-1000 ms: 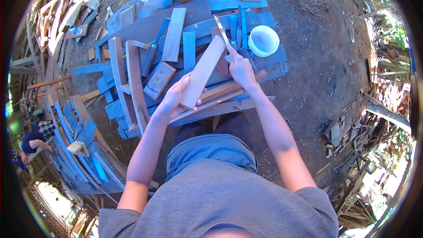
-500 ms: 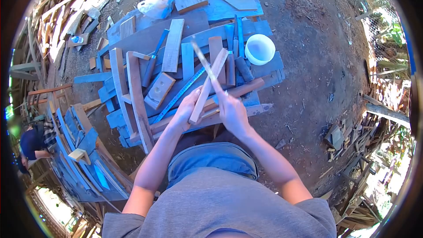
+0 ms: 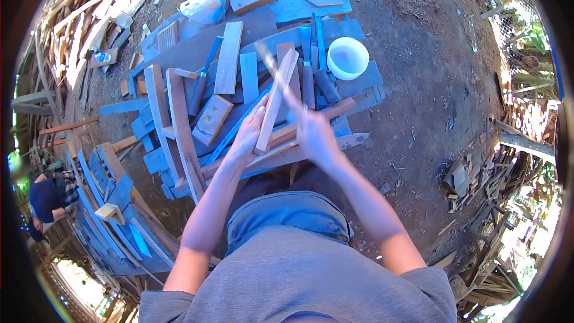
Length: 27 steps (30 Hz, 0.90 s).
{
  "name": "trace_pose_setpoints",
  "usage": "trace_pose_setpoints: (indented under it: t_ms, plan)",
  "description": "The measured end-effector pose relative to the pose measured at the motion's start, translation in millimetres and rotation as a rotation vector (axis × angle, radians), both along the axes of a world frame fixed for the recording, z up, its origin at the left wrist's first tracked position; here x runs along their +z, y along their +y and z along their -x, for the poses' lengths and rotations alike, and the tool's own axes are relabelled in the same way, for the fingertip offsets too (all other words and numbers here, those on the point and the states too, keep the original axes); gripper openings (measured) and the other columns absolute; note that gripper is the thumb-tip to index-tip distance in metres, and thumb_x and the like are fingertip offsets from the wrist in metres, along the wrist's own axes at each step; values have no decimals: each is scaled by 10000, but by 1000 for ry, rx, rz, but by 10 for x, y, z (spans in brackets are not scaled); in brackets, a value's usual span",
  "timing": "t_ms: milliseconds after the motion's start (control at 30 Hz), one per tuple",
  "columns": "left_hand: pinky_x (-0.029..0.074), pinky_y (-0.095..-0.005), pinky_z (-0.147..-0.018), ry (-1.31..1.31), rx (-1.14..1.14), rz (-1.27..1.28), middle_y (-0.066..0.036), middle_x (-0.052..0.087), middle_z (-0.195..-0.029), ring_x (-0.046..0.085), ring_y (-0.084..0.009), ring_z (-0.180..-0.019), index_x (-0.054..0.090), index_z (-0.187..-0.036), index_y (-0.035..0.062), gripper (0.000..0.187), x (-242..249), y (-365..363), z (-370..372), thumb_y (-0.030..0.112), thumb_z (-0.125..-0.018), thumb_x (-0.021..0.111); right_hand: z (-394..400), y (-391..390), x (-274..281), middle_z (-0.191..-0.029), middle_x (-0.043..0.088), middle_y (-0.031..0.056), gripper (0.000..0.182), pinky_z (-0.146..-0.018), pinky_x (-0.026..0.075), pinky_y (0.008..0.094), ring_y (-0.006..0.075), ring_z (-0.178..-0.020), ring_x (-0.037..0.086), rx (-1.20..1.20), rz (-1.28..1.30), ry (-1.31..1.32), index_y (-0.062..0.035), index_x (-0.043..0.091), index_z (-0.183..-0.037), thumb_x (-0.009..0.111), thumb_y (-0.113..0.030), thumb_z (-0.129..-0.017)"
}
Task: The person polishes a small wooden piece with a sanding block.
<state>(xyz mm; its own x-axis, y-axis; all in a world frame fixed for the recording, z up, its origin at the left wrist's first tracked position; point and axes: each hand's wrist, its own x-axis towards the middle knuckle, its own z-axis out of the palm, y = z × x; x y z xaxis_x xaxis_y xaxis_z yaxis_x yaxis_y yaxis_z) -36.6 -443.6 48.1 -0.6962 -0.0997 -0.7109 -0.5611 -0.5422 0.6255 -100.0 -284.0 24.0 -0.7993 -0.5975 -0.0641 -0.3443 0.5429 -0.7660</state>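
Observation:
My left hand is closed around the lower part of a short wooden strip, which slants up and away over the bench. In my right hand is a slim, long-bladed tool, smeared by motion. Its blade crosses the upper part of the strip, pointing up and left. Below both hands lie a measuring tape with blue markings and several wooden pieces. A wooden block rests left of my left hand, and dark-handled chisels lie beyond my right hand.
A white bucket stands at the bench's right side. Two long timbers lean at the left. A plastic bag sits at the far end. Another person bends near a second wood pile at far left.
The strip and the bladed tool have shifted slightly up and left in view. My right hand is more blurred, a little higher, and the blade still crosses the strip.

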Motion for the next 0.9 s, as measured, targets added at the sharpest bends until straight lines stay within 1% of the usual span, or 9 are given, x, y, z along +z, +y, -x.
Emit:
trace_pose_setpoints:
  t_ms: [67, 267, 433, 500, 633, 667, 700, 833, 900]
  plan:
    - [364, -197, -353, -6, 11, 13, 9, 434, -646, 406, -64, -440, 284, -1518, 182, 474, -2, 21, 2, 316, -1066, 334, 426, -185, -218, -697, 631, 211, 507, -562, 525, 513, 395, -655, 654, -99, -64, 8, -170, 427, -1431, 457, -74, -934]
    - [353, -198, -343, 5, 6, -33, 11, 433, -645, 390, -65, -422, 288, -1517, 179, 474, -58, -76, -29, 313, -1065, 340, -298, 42, 69, -734, 638, 262, 548, -596, 511, 513, 418, -702, 664, 29, 87, -52, -169, 388, -1464, 472, -82, -930]
    - [385, -199, -379, 39, -3, -58, 9, 438, -650, 400, -61, -434, 291, -1518, 177, 474, -64, -19, -45, 306, -1065, 345, 392, -184, -280, -746, 631, 282, 550, -615, 502, 522, 434, -727, 659, -100, 64, -5, -171, 405, -1457, 461, -74, -919]
    - [393, -200, -390, 17, -13, -22, 9, 434, -647, 396, -60, -437, 284, -1520, 174, 476, -72, -43, -42, 305, -1065, 344, 469, -263, -144, -990, 635, 305, 529, -747, 522, 462, 440, -886, 643, -151, -17, -148, -130, 446, -1428, 454, -2, -915]
    - [383, -219, -384, -20, 0, -52, 15, 447, -654, 413, -67, -441, 293, -1516, 181, 469, -88, -132, -48, 302, -1066, 343, -121, -13, 103, -972, 637, 303, 509, -756, 522, 476, 437, -890, 644, -32, -19, -192, -117, 448, -1422, 455, -12, -924]
    - [379, -237, -366, -5, 10, -109, 18, 466, -666, 446, -80, -436, 314, -1511, 198, 458, -135, -161, -63, 301, -1066, 344, -119, -6, 59, -854, 639, 278, 507, -691, 523, 506, 437, -798, 647, -34, 38, -130, -136, 443, -1423, 460, -50, -923]
    - [380, -244, -366, -28, 24, -70, 13, 459, -654, 434, -85, -432, 323, -1507, 202, 454, -134, -135, -54, 303, -1065, 348, -99, 2, -2, -736, 641, 253, 506, -627, 525, 535, 437, -707, 650, -34, 93, -68, -156, 438, -1424, 465, -88, -923]
    - [384, -244, -373, 9, 7, -101, 10, 453, -640, 432, -88, -436, 321, -1507, 199, 456, -150, -137, -90, 307, -1065, 349, 497, -279, -241, -722, 637, 252, 509, -616, 526, 535, 434, -693, 650, -166, -9, -36, -147, 438, -1424, 465, -80, -920]
    - [382, -243, -376, -19, 19, -87, 7, 449, -632, 432, -90, -439, 310, -1511, 195, 463, -109, -125, -42, 312, -1064, 351, 377, -258, -151, -934, 629, 312, 484, -657, 509, 543, 447, -793, 645, -167, -22, -74, -114, 446, -1417, 457, -55, -936]
